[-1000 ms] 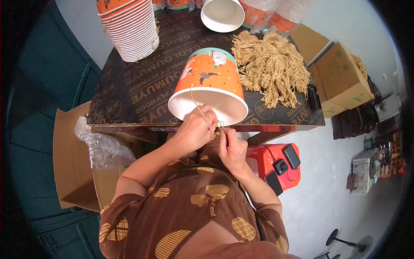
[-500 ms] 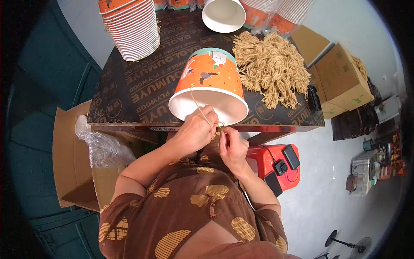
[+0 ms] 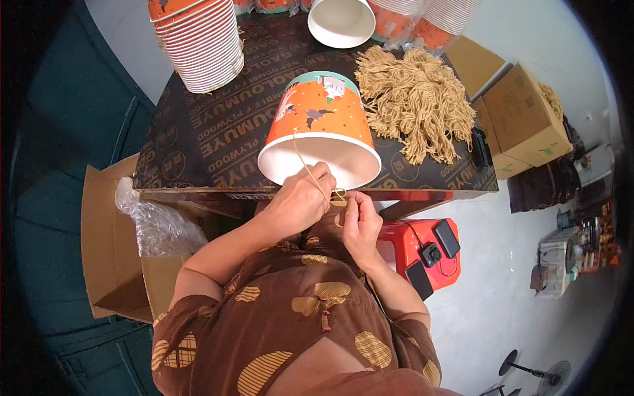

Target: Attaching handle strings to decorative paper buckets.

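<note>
An orange paper bucket (image 3: 321,119) with bat prints lies on its side at the table's near edge, its white mouth toward me. A tan cord (image 3: 302,157) comes out of the bucket's wall near the rim and runs down to my left hand (image 3: 305,198). That hand is closed on the cord just in front of the mouth. Close by on the right, my right hand (image 3: 360,221) pinches the cord between thumb and forefinger. A small loop of cord shows between the two hands. The cord's end is hidden.
A heap of tan cords (image 3: 419,102) lies right of the bucket. Stacked buckets (image 3: 201,49) stand far left, and a single white-lined bucket (image 3: 341,23) lies at the back. A cardboard box (image 3: 112,244) is at left; a red stool (image 3: 422,254) holding black devices stands below right.
My right hand has shifted slightly to the right, away from my left. The small loop of cord between them shows more plainly. The bucket has hardly moved.
</note>
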The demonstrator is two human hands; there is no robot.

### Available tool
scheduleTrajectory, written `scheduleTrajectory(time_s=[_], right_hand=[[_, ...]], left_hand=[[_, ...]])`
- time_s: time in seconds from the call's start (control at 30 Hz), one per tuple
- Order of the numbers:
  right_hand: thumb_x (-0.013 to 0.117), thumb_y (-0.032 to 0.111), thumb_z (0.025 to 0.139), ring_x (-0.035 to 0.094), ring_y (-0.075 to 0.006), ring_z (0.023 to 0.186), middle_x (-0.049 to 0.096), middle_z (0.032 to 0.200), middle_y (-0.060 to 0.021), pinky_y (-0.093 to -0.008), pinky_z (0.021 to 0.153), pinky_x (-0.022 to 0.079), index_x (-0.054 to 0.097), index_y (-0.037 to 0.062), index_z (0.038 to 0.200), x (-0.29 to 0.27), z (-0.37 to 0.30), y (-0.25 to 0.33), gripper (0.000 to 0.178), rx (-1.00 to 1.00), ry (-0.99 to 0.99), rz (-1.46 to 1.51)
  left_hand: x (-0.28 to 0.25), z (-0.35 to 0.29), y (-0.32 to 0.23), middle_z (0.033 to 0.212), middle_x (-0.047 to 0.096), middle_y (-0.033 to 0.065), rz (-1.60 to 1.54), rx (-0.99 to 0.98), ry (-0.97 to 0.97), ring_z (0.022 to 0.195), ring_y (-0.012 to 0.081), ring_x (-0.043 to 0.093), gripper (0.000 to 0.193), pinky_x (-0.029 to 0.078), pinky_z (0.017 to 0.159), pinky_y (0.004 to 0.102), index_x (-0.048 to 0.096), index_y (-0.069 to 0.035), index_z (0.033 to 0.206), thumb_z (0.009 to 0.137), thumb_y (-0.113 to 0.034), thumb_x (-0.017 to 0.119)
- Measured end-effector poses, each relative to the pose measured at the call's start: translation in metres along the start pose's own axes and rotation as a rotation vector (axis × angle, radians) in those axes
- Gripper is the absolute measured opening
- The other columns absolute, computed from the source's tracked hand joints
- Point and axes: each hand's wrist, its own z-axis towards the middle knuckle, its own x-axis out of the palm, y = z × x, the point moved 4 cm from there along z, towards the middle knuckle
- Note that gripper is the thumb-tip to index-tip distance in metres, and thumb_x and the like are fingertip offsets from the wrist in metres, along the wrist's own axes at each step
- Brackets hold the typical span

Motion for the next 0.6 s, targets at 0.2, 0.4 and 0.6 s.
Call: scheduleTrajectory(time_s=[0.2, 0.4, 0.6], right_hand=[[0.053, 0.012, 0.100, 0.043, -0.0039, 0.046, 0.053, 0.063, 0.0026, -0.0190, 0.039, 0.031, 0.061, 0.0008, 0.099, 0.0058, 0.0004, -0.0014, 0.013, 0.524, 0.075, 0.580], [0.057, 0.015, 0.099, 0.043, -0.0017, 0.045, 0.051, 0.058, 0.0044, -0.0187, 0.040, 0.032, 0.061, 0.0019, 0.092, 0.0086, 0.0035, -0.0050, 0.015, 0.575, 0.093, 0.561], [0.058, 0.016, 0.098, 0.042, -0.0024, 0.042, 0.052, 0.057, 0.0036, -0.0194, 0.037, 0.031, 0.061, 0.0022, 0.088, 0.0105, 0.0018, -0.0068, 0.017, 0.564, 0.090, 0.656]], left_hand=[[-0.0004, -0.0001, 0.0011, 0.079, 0.051, 0.0162, -0.026, -0.003, -0.003, 0.073, 0.0358, 0.057, 0.009, 0.048, 0.062, 0.0464, 0.051, 0.002, 0.077, 0.083, -0.003, 0.056], [-0.0001, -0.0002, 0.0036, 0.078, 0.051, 0.0150, -0.045, 0.004, 0.001, 0.073, 0.0350, 0.057, 0.008, 0.047, 0.062, 0.0458, 0.052, 0.001, 0.077, 0.081, -0.002, 0.059], [-0.0022, 0.0004, 0.0044, 0.078, 0.052, 0.0141, -0.112, -0.028, -0.016, 0.073, 0.0344, 0.057, 0.009, 0.047, 0.062, 0.0448, 0.053, 0.000, 0.077, 0.077, 0.000, 0.062]])
